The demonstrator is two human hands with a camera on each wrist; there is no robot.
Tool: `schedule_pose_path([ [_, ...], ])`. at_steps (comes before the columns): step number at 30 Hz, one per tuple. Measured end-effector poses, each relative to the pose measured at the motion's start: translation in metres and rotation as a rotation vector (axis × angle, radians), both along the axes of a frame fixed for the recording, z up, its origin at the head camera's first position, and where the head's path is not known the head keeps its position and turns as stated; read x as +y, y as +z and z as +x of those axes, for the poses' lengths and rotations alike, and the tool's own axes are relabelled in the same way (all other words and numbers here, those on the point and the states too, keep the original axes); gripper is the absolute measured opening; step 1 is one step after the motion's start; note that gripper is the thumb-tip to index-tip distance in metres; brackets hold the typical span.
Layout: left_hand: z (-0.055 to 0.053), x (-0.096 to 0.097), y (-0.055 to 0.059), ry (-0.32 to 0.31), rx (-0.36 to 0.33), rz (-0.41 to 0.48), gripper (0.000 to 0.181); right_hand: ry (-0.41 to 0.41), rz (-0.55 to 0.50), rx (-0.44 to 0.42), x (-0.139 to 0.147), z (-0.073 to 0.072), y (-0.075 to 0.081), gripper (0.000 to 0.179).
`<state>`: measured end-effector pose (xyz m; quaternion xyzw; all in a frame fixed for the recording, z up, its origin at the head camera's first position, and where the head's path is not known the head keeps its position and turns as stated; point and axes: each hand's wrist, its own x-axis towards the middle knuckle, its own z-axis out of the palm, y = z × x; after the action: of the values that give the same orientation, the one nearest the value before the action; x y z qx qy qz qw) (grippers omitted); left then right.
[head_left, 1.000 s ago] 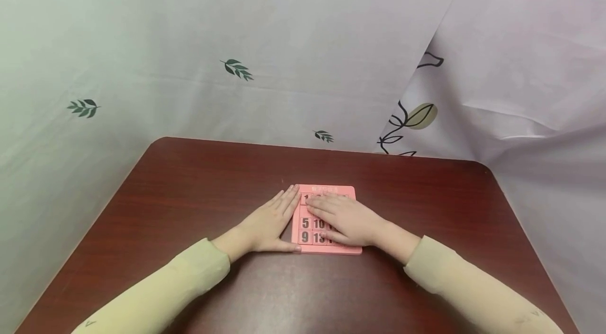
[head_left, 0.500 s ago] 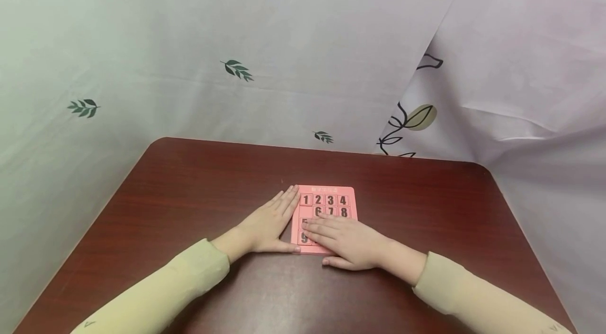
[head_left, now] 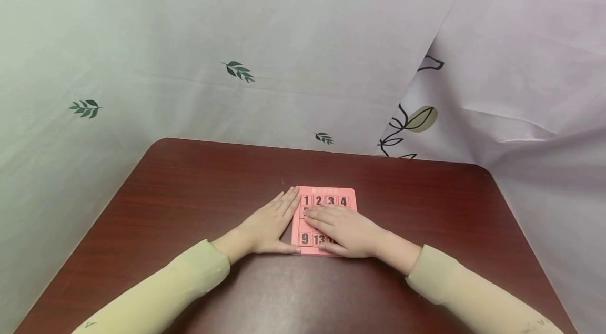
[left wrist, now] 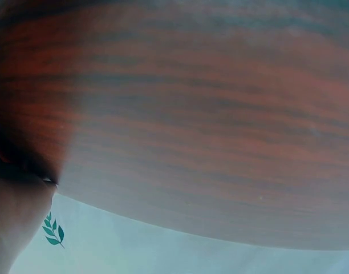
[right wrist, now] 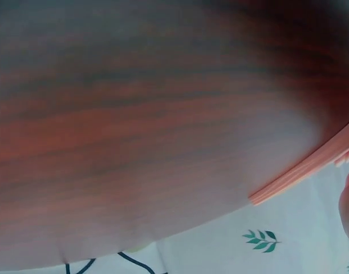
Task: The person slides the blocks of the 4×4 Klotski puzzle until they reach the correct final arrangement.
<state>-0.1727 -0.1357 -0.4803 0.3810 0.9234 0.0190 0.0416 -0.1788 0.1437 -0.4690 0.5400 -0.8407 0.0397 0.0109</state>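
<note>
A pink number slide puzzle [head_left: 295, 229] lies flat on the dark red-brown table. The left hand [head_left: 267, 226] rests along its left side, fingers straight at the upper left corner and thumb at the lower left corner. Over the right part of the board extends the right hand [head_left: 350, 231], its fingertips touching the number 5 tile [head_left: 304, 212] in the second row. Beneath that tile a pink gap shows at the left. Tiles 1 to 4 show along the top, and 9 [head_left: 305, 239] and 13 at the bottom. The right hand hides several other tiles.
The wood-grain table [head_left: 213, 181] has rounded far corners. Pale curtain cloth [head_left: 293, 18] with leaf prints hangs behind it and at both sides. In the right wrist view the puzzle's pink side edge [right wrist: 303, 177] shows near the right hand's fingers.
The right hand first drew back toward the near edge of the puzzle, then slid forward again. With it the 5 tile moved up one row. The left hand stayed in place.
</note>
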Motion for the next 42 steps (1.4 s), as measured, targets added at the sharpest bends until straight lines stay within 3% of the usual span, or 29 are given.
schedule_pose_path([
  [8, 0.0, 0.0, -0.001, -0.001, 0.004, -0.003, 0.124, 0.114, -0.078, 0.101, 0.005, 0.021, -0.002, 0.066],
  [12, 0.0, -0.001, -0.002, 0.001, 0.011, 0.003, 0.125, 0.193, -0.066, 0.162, 0.008, 0.032, -0.005, 0.067],
  [16, 0.0, -0.002, -0.003, 0.0, 0.016, 0.01, 0.125, 0.222, -0.036, 0.207, 0.01, 0.037, -0.006, 0.065],
  [21, 0.0, -0.002, -0.004, -0.003, 0.02, 0.017, 0.125, 0.206, -0.029, 0.189, 0.009, 0.034, -0.005, 0.066],
  [27, 0.0, -0.001, -0.003, 0.003, 0.006, 0.012, 0.124, 0.092, -0.015, 0.117, 0.006, 0.022, -0.003, 0.065],
  [31, -0.001, 0.0, -0.002, 0.001, -0.006, 0.014, 0.124, 0.064, -0.019, 0.095, 0.005, 0.018, -0.002, 0.064],
  [42, -0.001, 0.0, -0.003, -0.003, 0.0, 0.017, 0.124, 0.089, -0.047, 0.113, 0.018, 0.033, 0.0, 0.067],
])
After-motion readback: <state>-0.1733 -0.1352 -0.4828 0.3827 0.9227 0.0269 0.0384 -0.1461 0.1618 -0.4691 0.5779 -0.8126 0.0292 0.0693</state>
